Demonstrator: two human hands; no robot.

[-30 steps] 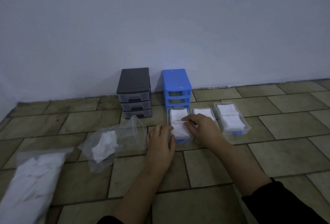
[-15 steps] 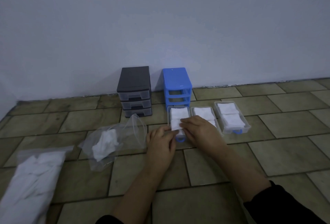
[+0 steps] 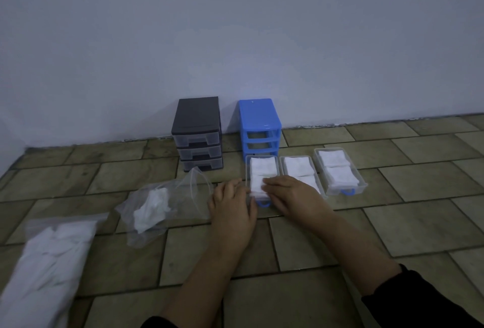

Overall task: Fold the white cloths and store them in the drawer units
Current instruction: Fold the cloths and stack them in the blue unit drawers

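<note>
A person seated on a tiled floor [image 3: 301,244] works at 3 clear drawers pulled out of a blue drawer unit [image 3: 259,124], which stands against a pale wall [image 3: 235,26] with all 3 of its slots bare. The left drawer [image 3: 248,170] lies directly in front of the blue drawer unit, the middle drawer [image 3: 298,159] just right of it, and the right drawer [image 3: 362,183] farther right again; each holds 2 folded white cloths laid one behind the other. The right hand [image 3: 293,194] lies flat, its straight fingers pressing the near folded cloth [image 3: 256,183] in the left drawer, whose blue handle [image 3: 263,204] shows between the 2 hands. The left hand [image 3: 231,203] rests at that drawer's left side with relaxed fingers, touching its wall; whether it grips the wall cannot be told. A black drawer unit [image 3: 197,128], its 3 drawers pushed in, stands just left of the blue drawer unit along the same wall. Left of the blue drawer unit and nearer the person, an open clear plastic bag [image 3: 183,196] lies on the floor holding a crumpled white cloth [image 3: 152,208]. Farther left still, at the frame's edge, a second plastic bag [image 3: 44,262] is filled with white cloths. Dark sleeves [image 3: 424,301] cover the forearms near the camera.
</note>
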